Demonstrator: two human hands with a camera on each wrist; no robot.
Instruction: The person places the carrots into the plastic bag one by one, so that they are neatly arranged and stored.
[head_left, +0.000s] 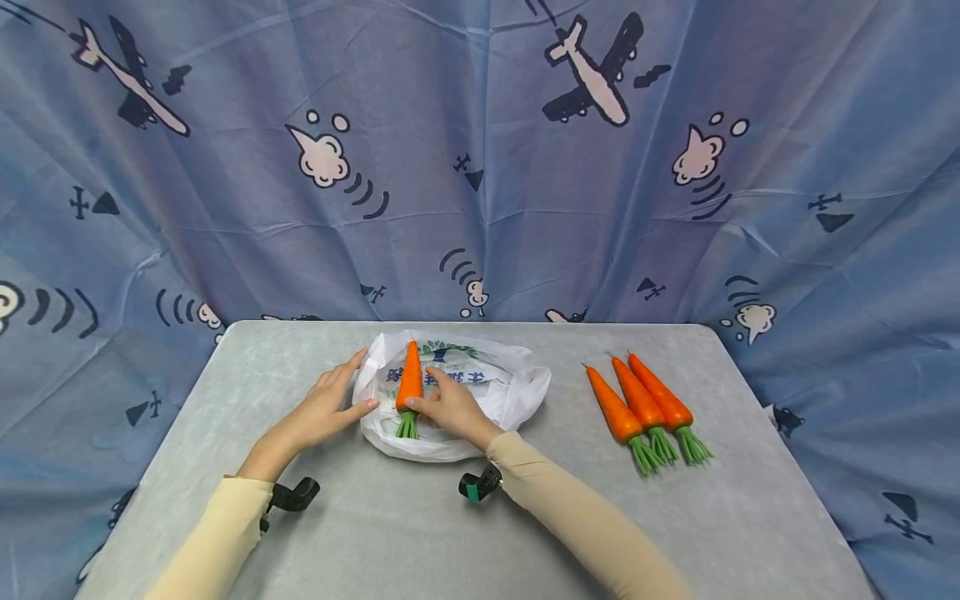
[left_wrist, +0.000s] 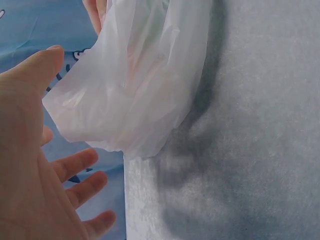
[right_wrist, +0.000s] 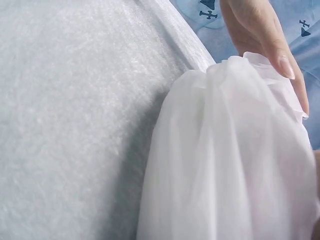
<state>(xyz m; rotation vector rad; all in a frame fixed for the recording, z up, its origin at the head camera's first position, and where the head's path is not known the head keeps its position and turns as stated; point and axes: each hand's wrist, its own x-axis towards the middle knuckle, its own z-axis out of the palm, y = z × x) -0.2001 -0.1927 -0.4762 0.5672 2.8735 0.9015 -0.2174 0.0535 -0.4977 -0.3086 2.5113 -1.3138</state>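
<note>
Two hands at a white plastic bag with one carrot on it, three more carrots lying off to the side.

The right hand (head_left: 450, 408) pinches the carrot (head_left: 409, 379) near its green top, between thumb and fingers, and the carrot lies on the white bag (head_left: 517, 392), its tip pointing away from the person. The left hand (head_left: 326, 408) is released, fingers straight and spread, its thumb and fingertips touching the bag's left edge just beside the carrot. In the left wrist view that open hand (left_wrist: 35, 170) lies against the crumpled bag (left_wrist: 145, 85). The bag sits on the grey surface (head_left: 375, 533), directly under both hands. Well to the right of the right hand, three carrots (head_left: 645, 404) lie side by side on the surface, green tops toward the person. A blue cloth with aeroplane prints (head_left: 480, 150) hangs beyond the hands.
</note>
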